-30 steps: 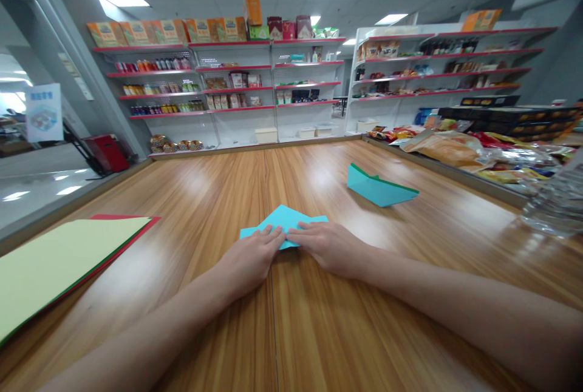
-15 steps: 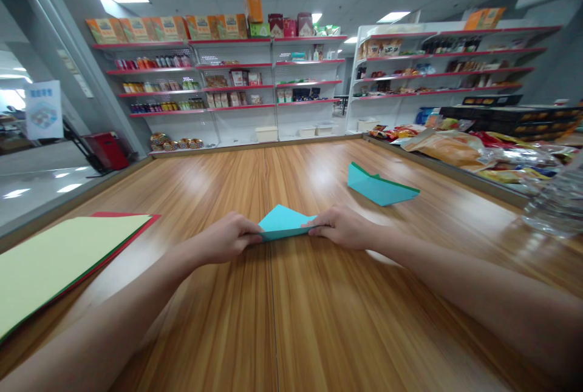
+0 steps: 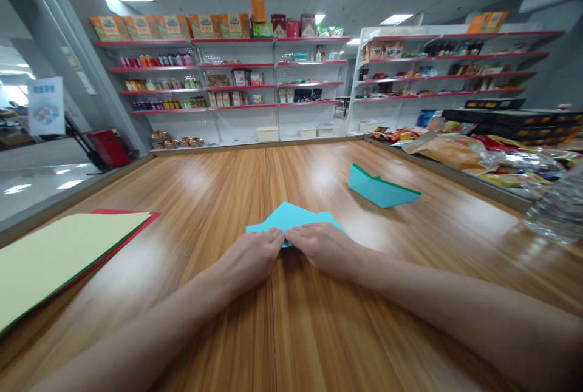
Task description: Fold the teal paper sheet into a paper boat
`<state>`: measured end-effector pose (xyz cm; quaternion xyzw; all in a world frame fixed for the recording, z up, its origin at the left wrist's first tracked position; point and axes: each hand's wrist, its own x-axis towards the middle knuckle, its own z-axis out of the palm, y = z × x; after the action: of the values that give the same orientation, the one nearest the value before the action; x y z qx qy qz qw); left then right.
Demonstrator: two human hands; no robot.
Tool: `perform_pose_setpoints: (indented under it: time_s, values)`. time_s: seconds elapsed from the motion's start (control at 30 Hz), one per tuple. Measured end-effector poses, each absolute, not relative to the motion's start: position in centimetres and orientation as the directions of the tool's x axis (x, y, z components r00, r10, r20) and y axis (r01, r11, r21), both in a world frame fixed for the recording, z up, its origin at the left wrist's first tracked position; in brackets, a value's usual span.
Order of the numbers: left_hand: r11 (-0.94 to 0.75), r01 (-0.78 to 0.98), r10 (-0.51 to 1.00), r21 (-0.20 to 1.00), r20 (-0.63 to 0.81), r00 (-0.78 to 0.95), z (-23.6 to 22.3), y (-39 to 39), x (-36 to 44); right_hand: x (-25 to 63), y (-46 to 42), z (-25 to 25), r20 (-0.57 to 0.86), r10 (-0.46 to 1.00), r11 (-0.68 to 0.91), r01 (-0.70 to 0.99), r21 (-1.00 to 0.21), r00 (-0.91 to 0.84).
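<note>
A light-blue folded sheet of paper [image 3: 291, 215] lies on the wooden table in front of me, its peak pointing away and a flap sticking out on each side. My left hand [image 3: 260, 249] is closed over the near edge of the paper, left of its middle. Close beside it, my right hand [image 3: 321, 246] is closed over the same edge from the right. The fingertips of both hands nearly meet and hide part of the edge. Farther off to the right rests a folded paper boat [image 3: 380, 189], blue with a green rim.
A stack of coloured paper [image 3: 59, 252], pale yellow on top with green and red below, lies at the left. On the right are a clear plastic bottle [image 3: 558, 210] and packaged snacks [image 3: 455, 152]. Stocked shelves [image 3: 237, 64] stand beyond the table [image 3: 218, 179].
Both hands have moved inward from the ends of the blue paper to the middle of its near edge. The paper's side flaps now show. The paper boat has stayed in place.
</note>
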<state>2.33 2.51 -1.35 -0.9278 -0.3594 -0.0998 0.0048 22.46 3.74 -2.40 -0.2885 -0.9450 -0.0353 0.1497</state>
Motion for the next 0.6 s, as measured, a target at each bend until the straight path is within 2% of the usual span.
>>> perform_pose_setpoints:
  time_s: [0.13, 0.6]
  values:
    - [-0.746, 0.657, 0.664, 0.109, 0.195, 0.721, -1.8, 3.3, 2.2, 22.8, 4.4, -2.8, 0.300, 0.543, 0.829, 0.557, -0.047, -0.784]
    - [-0.739, 0.654, 0.668, 0.159, 0.293, 0.684, -2.0, 5.0, -1.7, 27.3, 5.6, -1.8, 0.305, 0.652, 0.755, 0.633, -0.171, -0.695]
